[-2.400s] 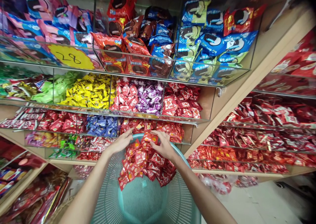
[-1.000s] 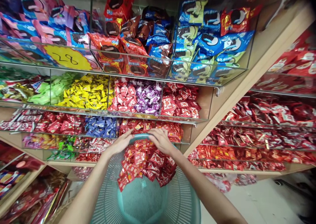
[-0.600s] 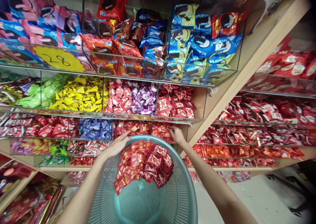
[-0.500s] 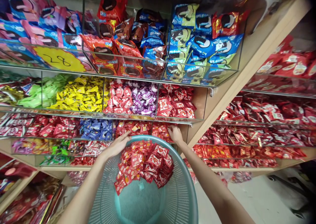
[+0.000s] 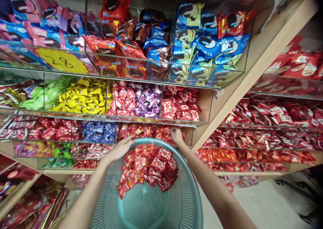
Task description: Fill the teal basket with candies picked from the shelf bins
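The left hand [image 5: 124, 145] is laid on the far rim of the basket [image 5: 185, 188]; fingers look partly bent over it, thumb not seen, so firmness of hold cannot be told. If that hold is weak, the basket could be tipped or let slip. Inside, red packets [image 5: 141, 165] are heaped toward the far wall; by a sudden tilt, the heap could be slid or spilled. Just beyond the rim, shelf packets [image 5: 163, 133] are held in a low bin [image 5: 189, 134]; if too many are grabbed, some could be dropped between bin and rim. The right hand [image 5: 177, 135] is put into that bin, fingers curled, tips hidden; whether any packet is pinched cannot be told. The rim could also be knocked by the right forearm [image 5: 209, 188].
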### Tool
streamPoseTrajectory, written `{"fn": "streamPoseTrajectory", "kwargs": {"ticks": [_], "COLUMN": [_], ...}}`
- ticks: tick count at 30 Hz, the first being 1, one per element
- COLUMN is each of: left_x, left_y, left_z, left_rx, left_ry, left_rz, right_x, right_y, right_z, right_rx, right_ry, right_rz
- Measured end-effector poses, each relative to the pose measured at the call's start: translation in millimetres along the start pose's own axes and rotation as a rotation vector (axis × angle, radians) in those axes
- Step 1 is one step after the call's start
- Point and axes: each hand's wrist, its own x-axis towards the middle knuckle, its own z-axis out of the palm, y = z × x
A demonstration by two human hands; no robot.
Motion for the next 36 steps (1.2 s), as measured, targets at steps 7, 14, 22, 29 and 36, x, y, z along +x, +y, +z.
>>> {"fn": "streamPoseTrajectory", "kwargs": {"ticks": [7,14,22,29,36], "left_x": [-2,-3,-2,-4,-7], "left_y": [3,5,4,7,15], "left_z": [-0.9,-0.1,0.7,1.8,-0.8], "left_rx": [0.01,-0.005,0.035,0.049,0.064], "left_ry": [-0.01,-0.017,-0.012,-0.01,-0.028], "left_rz": [0.003,0.019,0.012,0.006,-0.015], "right_x": [-23,-62,-101,-115,-113], "right_y": [-1,-35,-80,-85,-81], "right_z": [-21,-45,-46,-31,-28], "right_rx": [0.371,0.643,0.712,0.895,1.041], "right_ry": [0.03,-0.142,-0.35,-0.49,-0.443], "right_rz": [0.064,0.129,0.036,0.087,0.31]}}
